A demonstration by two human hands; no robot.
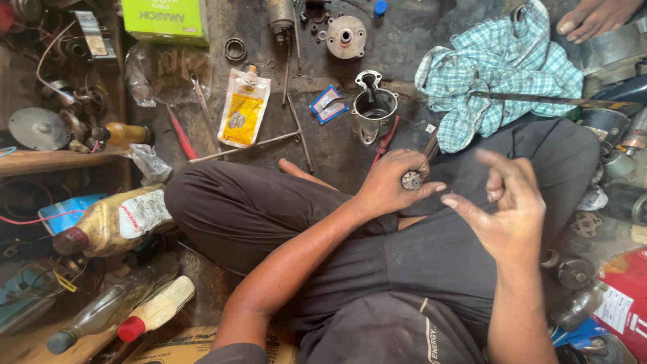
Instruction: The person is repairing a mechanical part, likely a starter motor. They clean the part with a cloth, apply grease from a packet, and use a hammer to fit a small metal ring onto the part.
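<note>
I sit cross-legged on a greasy floor in dark trousers. My left hand (394,180) is closed around a small round metal part (411,180) with a shaft end showing, held over my lap. My right hand (507,202) hovers just right of it, fingers spread and curled, index finger pointing toward the part, holding nothing. A cylindrical metal housing (375,108) stands on the floor ahead of my knees, and a round flanged metal cover (346,36) lies farther back.
A checked cloth (499,64) lies at right with a long blade across it. Another person's foot (593,17) shows top right. A yellow pouch (244,108), thin rods, red-handled tools, a green box (165,19) and oil bottles (114,219) crowd the left.
</note>
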